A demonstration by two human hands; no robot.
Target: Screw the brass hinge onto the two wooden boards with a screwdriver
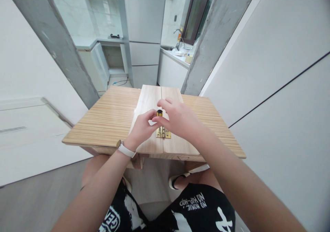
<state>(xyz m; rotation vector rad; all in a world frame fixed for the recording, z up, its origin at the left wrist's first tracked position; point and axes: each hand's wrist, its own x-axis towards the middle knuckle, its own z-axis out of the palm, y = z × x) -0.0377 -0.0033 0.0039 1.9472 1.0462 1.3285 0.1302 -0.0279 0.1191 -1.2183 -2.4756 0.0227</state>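
A screwdriver [159, 113] with a yellow and black handle stands about upright over a brass hinge [163, 133]. The hinge lies across the seam between two pale wooden boards [148, 99], with a leaf on either side. My left hand [144, 125], with a watch on its wrist, is closed at the left of the screwdriver, its fingertips against the handle. From the right, my right hand [182, 118] arches around the handle with thumb and fingers apart. The screwdriver's shaft and tip are hidden behind my hands.
The boards rest on a striped wooden table [110, 111], whose front edge is close to my knees. White panels [278, 53] flank the table on the right. Beyond it stand a tall grey fridge [145, 15] and a sink counter with a faucet [177, 36].
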